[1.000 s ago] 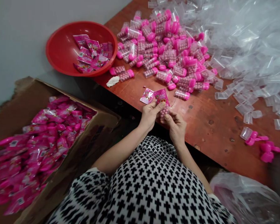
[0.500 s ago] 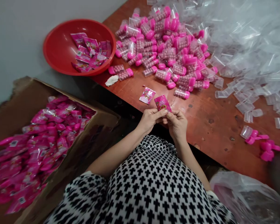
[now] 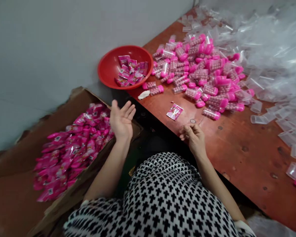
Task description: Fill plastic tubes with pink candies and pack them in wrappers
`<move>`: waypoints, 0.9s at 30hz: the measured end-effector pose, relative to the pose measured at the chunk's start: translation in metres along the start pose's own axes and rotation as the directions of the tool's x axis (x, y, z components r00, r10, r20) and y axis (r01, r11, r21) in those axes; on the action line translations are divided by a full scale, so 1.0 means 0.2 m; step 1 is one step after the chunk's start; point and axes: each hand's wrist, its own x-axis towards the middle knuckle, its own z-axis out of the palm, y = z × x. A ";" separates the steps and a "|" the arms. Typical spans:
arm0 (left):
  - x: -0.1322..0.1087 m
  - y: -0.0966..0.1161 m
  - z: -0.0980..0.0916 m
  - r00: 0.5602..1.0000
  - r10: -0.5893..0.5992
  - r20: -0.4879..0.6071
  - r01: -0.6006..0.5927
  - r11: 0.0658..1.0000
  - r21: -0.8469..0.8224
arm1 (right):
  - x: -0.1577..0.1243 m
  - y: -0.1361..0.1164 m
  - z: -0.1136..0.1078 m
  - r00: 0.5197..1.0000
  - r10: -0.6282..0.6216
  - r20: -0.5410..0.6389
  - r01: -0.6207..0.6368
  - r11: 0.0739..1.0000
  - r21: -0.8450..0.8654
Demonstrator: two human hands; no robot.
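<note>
- Left hand point(image 3: 122, 120): wide open, fingers spread, palm turned upward, nothing in it, raised above the near corner of the cardboard box point(image 3: 128, 131)
- Right hand point(image 3: 193, 136): narrow pinch, thumb against curled forefinger, nothing visible in the pinch, though a very small item there would be too small to tell; just over the edge of the wooden table point(image 3: 249, 154), not clearly touching it
- Nearest thing to the right hand: one pink printed sachet point(image 3: 174, 112), lying flat and alone on the table, just beside the fingers but apart from them
- Small round mark or disc point(image 3: 192, 121) on the tabletop, just above the right hand, too small to identify
- Inside the cardboard box: a heap of pink sachets point(image 3: 76, 148), directly below and beside the left hand, not touching it
- Farther along the table, against the wall: red plastic bowl point(image 3: 108, 70) holding a small pile of similar sachets
- Crumpled white tissue point(image 3: 144, 94) just below the bowl, beside two loose filled tubes
- Large pile of clear tubes with pink caps point(image 3: 199, 74), packed with pink balls, well beyond the right hand
- Heap of empty clear tubes point(image 3: 273, 56) to the right of that pile, some scattered down the tabletop
- Black-and-white cross-patterned garment point(image 3: 160, 197) across the bottom of the view, below both forearms
</note>
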 end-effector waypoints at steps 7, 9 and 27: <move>0.37 -0.31 0.25 0.930 0.175 0.324 -0.358 0.635 0.685 | -0.02 0.03 -0.01 1.000 0.017 -0.009 -0.018 0.998 -0.065; 0.42 -0.36 0.28 0.935 0.171 0.309 -0.345 0.634 0.692 | -0.02 0.04 -0.01 1.000 0.015 -0.014 -0.016 0.998 -0.057; -0.17 -0.31 0.50 0.676 0.238 0.697 -0.656 0.624 0.424 | -0.01 0.02 -0.02 0.997 0.019 0.079 -0.015 0.999 -0.046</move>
